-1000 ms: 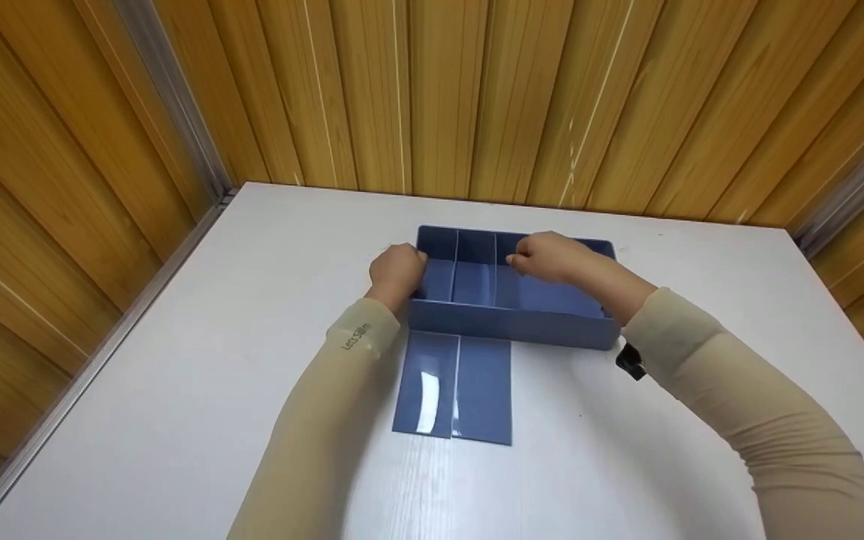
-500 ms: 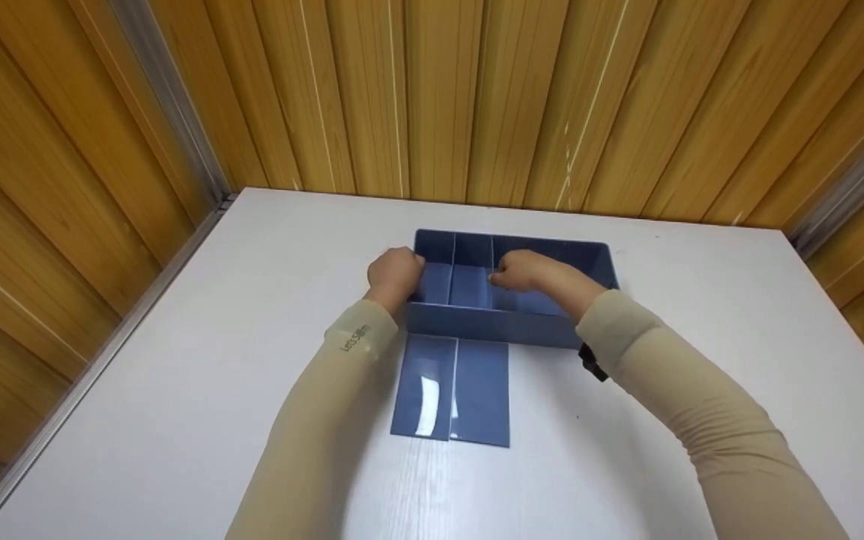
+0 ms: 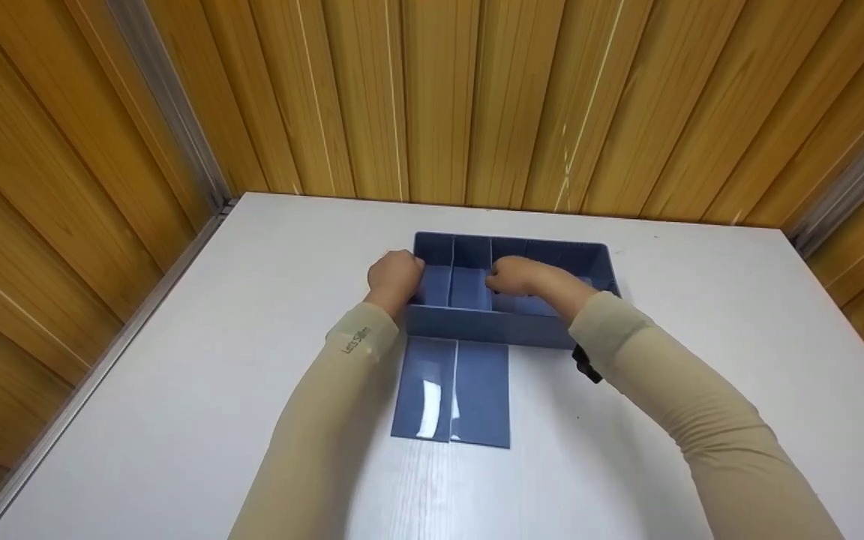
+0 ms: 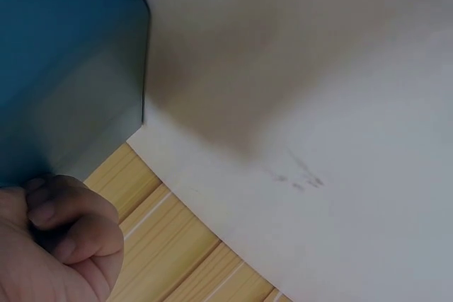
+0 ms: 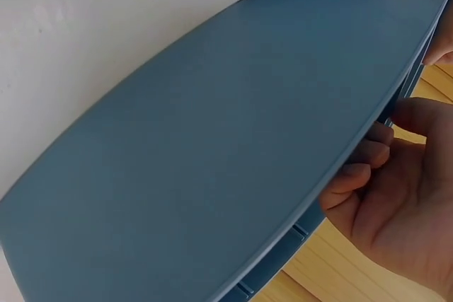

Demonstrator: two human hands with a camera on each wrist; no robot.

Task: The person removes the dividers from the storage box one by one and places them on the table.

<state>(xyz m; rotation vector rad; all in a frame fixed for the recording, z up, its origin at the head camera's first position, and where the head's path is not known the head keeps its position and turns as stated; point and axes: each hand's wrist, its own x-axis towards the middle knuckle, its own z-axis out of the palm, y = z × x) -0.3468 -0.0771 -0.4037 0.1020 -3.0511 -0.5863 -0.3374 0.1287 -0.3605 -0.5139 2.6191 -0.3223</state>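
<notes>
A blue storage box [image 3: 481, 326] sits on the white table, with two upright divider panels splitting its inside. My left hand [image 3: 394, 279] grips the box's left wall, its fingers curled in the left wrist view. My right hand [image 3: 518, 276] reaches into the box with curled fingers and pinches the right-hand divider [image 3: 490, 251] by thumb and finger; the fingertips are partly hidden. Two loose flat blue panels, a left panel [image 3: 421, 382] and a right panel [image 3: 483, 397], lie side by side before the box.
The white table [image 3: 252, 337] meets wood-patterned walls [image 3: 432, 97] at the back and sides. Slot ridges [image 5: 301, 231] show on the box's inner wall in the right wrist view.
My right hand has moved left and lower, from over the large right compartment to the right-hand divider. The left hand keeps its place on the box wall.
</notes>
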